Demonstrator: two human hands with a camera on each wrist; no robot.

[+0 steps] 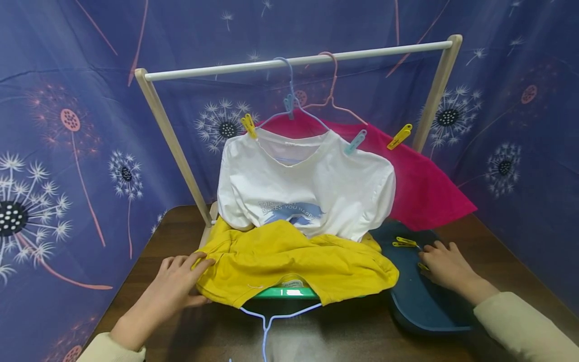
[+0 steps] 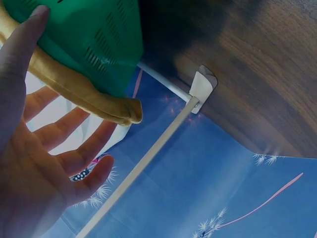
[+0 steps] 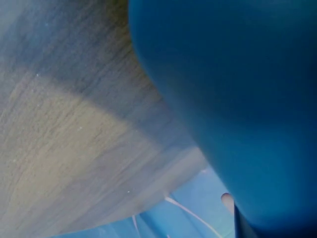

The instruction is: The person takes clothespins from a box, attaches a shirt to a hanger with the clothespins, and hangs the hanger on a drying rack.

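A yellow shirt (image 1: 289, 256) lies draped over a green basket (image 1: 289, 293), a blue hanger (image 1: 289, 315) sticking out of its neck toward me. My left hand (image 1: 178, 276) touches the shirt's left edge. In the left wrist view, the fingers of that hand (image 2: 64, 148) spread behind the yellow cloth (image 2: 89, 96), with the thumb over the green side. On the right, my right hand (image 1: 445, 266) reaches into a dark blue tray (image 1: 429, 311). A yellow clothespin (image 1: 404, 242) lies beside its fingers and another (image 1: 423, 266) shows partly under it. Its fingertips are hidden.
Behind stands a rack with a white rail (image 1: 208, 70) and wooden legs. A white T-shirt (image 1: 307, 186) and a magenta cloth (image 1: 420, 186) hang on it with clothespins. Patterned blue curtains (image 1: 90, 151) surround the wooden table (image 1: 181, 327).
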